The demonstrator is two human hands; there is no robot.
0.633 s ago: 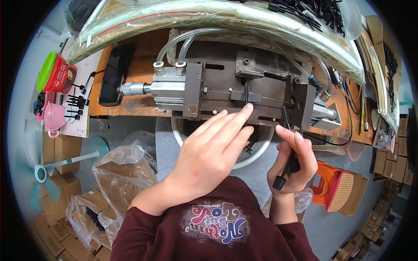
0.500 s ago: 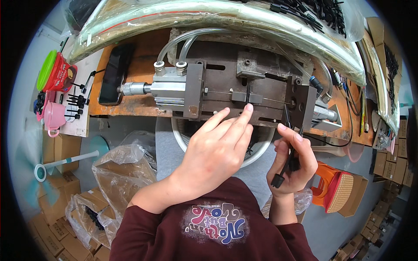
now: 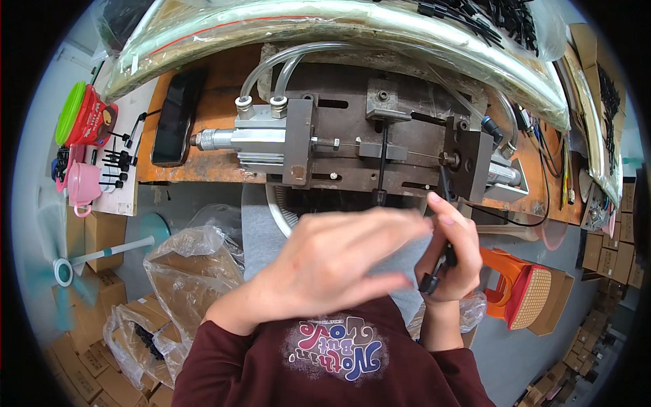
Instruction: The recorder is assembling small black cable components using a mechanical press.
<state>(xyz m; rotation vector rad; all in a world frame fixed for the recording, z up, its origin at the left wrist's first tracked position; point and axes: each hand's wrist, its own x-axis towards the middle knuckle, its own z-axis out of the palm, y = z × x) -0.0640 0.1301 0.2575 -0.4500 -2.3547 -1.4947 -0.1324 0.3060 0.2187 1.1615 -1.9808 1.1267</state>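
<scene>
My right hand [image 3: 458,251] is closed around several thin black plastic rods [image 3: 430,281] with thicker ends, below the right end of the metal fixture [image 3: 346,173]. My left hand [image 3: 339,254], blurred by motion, is in front of the fixture with its thumb and fingers apart and reaching toward the right hand. Another black rod [image 3: 384,152] lies across the small grey block [image 3: 369,150] in the fixture, its thick end overhanging the near edge. Neither hand touches that rod. Thin pins run into the block from both sides.
Air cylinders [image 3: 261,142] with clear hoses flank the fixture on the wooden bench [image 3: 210,173]. A phone [image 3: 180,119] lies left, near a pink cup [image 3: 84,182] and more black parts. Wrapped material [image 3: 339,22] spans the back. An orange stool [image 3: 519,292] stands right, a fan [image 3: 62,271] left.
My left hand has left the rod on the block and moved toward me and right, to near my right hand. The cylinder shafts on both sides now reach further in toward the block.
</scene>
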